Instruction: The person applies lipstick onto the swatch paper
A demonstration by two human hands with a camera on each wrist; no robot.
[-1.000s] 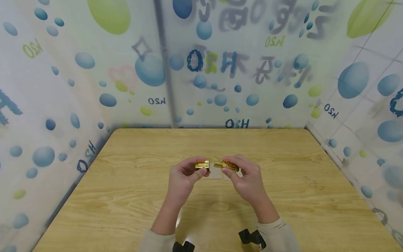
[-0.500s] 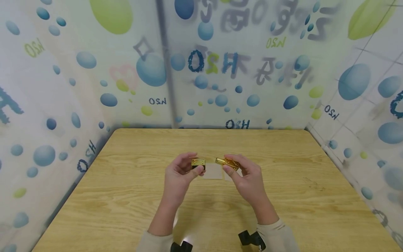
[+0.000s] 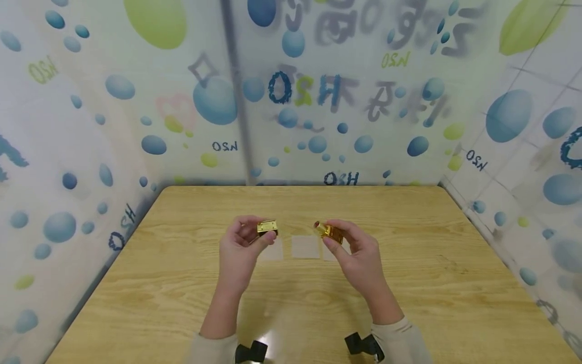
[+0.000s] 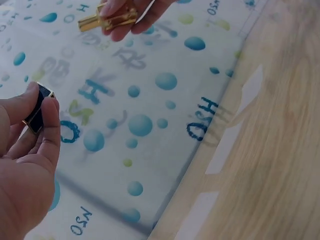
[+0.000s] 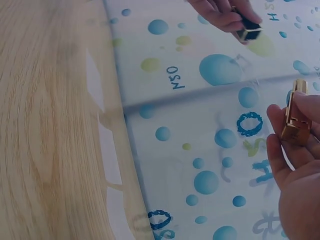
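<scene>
My left hand [image 3: 236, 255] pinches a black and gold lipstick cap [image 3: 267, 227] between thumb and fingers above the table. In the left wrist view the dark side of the cap [image 4: 39, 109] shows between the fingertips. On the other side, my right hand [image 3: 361, 260] grips a gold lipstick tube [image 3: 335, 234], its narrow end tilted up and to the left with a reddish tip. From the right wrist the tube [image 5: 296, 127] stands upright, thumb against its side. Cap and tube are apart, with a wide gap between them.
Beneath the hands lie three pale square papers in a row: a left one [image 3: 273, 252], a middle one [image 3: 305, 247] and a right one partly behind my right hand. The wooden table [image 3: 182, 283] meets a patterned wall covering [image 3: 291, 151] at its back and sides.
My left hand has moved left with the cap, away from the tube, uncovering the left paper. The right hand stays nearly in place and has tilted the tube's narrow end upward.
</scene>
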